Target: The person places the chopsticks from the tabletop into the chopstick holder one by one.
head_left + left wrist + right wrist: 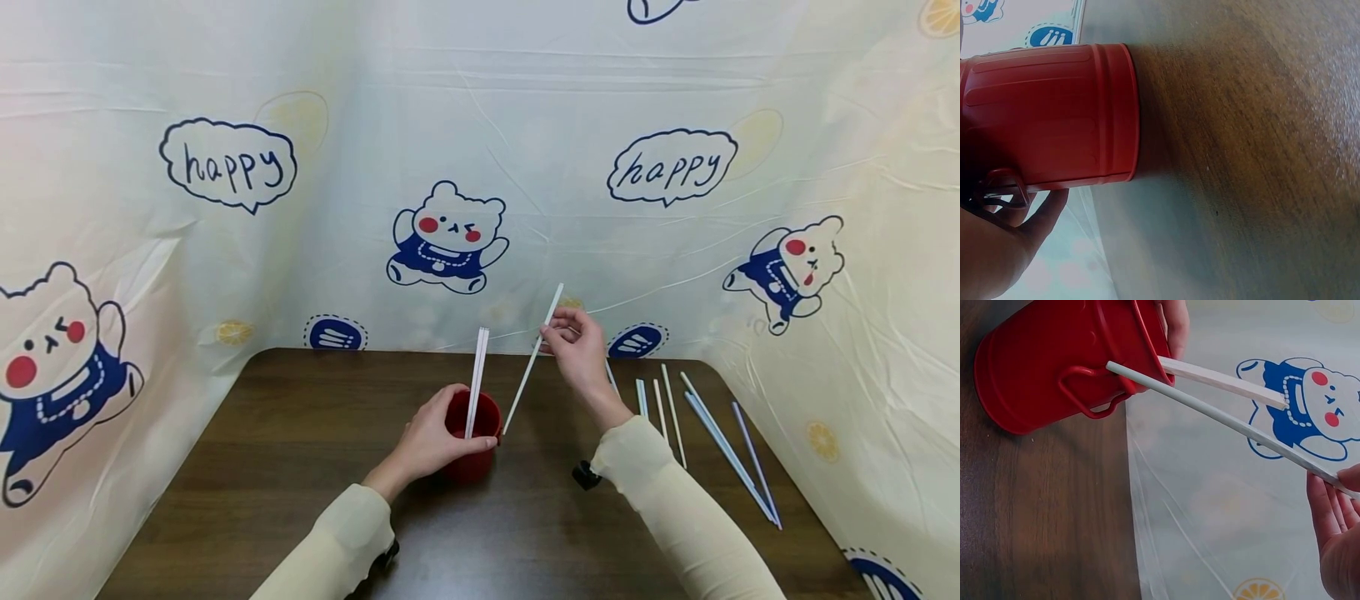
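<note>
Table [262, 500]: brown wood-look top, pushed right up against a printed cloth [555, 125], so that's basically the whole room.
Left hand [435, 437]: curled round the cup [472, 467], thumb on the near side by the rim. Probably just bracing it so it doesn't tip.
Cup: on the table, mouth up, glossy red with ribbed sides and a loop handle [1076, 403], kinda like a mini trash can.
Sticks in cup [476, 375]: whitish bunch poking well above the rim with a slight lean; can't tell how many.
Right hand [581, 354]: pinching a stick [1210, 416] by its upper part, thumb against fingers, likely to leave the lower end free.
Stick: slim, straight, pale grey-white, slanting down beside the cup, outside it. Tip's by the handle; touching or not, no clue.
Loose sticks [723, 442]: white and bluish ones, spread on the right, probably within easy reach.
Cloth, far back: bears, "happy" bubbles, orange slices.
</note>
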Tool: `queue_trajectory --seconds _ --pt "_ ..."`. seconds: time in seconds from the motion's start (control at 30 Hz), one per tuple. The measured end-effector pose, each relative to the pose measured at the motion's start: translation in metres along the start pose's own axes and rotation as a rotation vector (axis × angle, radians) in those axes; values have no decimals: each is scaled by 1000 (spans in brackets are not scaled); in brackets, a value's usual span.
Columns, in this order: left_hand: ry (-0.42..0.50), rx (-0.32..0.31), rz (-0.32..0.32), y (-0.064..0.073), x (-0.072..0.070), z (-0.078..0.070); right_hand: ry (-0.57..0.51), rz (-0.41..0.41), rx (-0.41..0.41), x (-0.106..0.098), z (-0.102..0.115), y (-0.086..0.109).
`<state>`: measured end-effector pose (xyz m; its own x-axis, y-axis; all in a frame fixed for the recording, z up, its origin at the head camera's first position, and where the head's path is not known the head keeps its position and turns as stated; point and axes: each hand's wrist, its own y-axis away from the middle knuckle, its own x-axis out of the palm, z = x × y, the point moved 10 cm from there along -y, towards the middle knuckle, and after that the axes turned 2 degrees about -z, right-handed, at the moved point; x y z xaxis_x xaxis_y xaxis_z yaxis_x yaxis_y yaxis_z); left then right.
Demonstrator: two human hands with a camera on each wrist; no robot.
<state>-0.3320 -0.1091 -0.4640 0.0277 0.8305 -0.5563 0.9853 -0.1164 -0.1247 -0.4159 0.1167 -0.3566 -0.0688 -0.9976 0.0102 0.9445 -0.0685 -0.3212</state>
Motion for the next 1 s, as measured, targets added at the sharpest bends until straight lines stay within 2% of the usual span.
queue_trajectory --seconds 0.57,0.8,1.0 --pt "0 2 3 0 1 1 -51 -13 -2 -2 17 -4" --pt "-8 6 -10 0 0 2 -84 -34 -37 -3 26 -3" --pt "-4 10 -10 0 0 1 -110 -29 -43 1 23 0"
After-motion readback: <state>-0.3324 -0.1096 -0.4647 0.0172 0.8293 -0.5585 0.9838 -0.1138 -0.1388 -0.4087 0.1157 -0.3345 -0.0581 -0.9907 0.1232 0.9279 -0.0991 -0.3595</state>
